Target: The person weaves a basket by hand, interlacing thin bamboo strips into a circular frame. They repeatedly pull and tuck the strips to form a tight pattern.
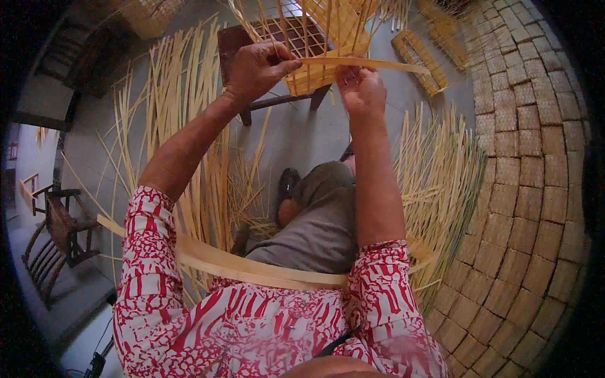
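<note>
A pale, flat bamboo strip point(378, 63) runs sideways across the near edge of a half-woven bamboo basket point(315, 79). Thumb and fingers of my left hand point(261, 66) pinch the strip's left end. My right hand point(361, 88) is closed on the strip farther along, its fingertips partly hidden against the basket. To the right of that hand the strip's free end sticks out. Upright bamboo stakes rise from the basket, which rests on a dark wooden stool point(233, 47). Wide bamboo strips point(258, 271) lie across my lap, under both arms.
Loose bamboo strips cover the floor in piles on the left point(208, 170) and right point(435, 183). Stacked woven pieces point(523, 189) line the right side. Woven bamboo pieces point(419, 60) lie at the far right. Wooden chairs point(60, 233) stand at the left.
</note>
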Demonstrator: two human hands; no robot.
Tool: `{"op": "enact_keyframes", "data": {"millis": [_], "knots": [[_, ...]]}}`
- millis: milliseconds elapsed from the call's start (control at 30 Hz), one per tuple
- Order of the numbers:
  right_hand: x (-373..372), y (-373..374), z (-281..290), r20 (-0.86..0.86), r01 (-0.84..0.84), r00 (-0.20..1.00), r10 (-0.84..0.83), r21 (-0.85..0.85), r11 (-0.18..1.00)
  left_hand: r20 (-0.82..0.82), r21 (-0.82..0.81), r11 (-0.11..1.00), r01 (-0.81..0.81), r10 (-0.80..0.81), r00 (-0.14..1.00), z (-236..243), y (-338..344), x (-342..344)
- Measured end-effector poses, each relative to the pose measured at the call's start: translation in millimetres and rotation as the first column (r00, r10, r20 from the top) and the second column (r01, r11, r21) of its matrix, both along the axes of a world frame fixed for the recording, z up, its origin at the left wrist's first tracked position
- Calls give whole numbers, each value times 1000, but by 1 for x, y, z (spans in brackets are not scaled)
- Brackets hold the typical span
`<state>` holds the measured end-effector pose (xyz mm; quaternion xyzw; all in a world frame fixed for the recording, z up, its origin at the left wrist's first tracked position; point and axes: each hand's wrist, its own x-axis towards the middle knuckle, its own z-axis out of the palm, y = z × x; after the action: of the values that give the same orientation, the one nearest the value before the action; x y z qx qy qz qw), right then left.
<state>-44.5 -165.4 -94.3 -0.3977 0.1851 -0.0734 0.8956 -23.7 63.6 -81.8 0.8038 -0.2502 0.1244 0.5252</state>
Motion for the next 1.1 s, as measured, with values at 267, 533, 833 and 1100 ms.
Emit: {"op": "enact_keyframes", "data": {"millis": [267, 533, 833, 1100], "knots": [[12, -39, 10, 185, -315, 947, 261, 676, 666, -44, -150, 988, 24, -30, 999, 5, -4, -6], [-6, 11, 74, 176, -464, 785, 594, -467, 753, 59, -19, 993, 120, -119, 991, 5, 11, 13], [-2, 37, 79, 163, -261, 761, 627, -808, 528, 4, -91, 987, 131, -131, 991, 10, 11, 21], [-13, 43, 72, 275, 143, 955, 107, -750, 646, 44, -12, 997, 72, -71, 996, 6, 7, 29]]}}
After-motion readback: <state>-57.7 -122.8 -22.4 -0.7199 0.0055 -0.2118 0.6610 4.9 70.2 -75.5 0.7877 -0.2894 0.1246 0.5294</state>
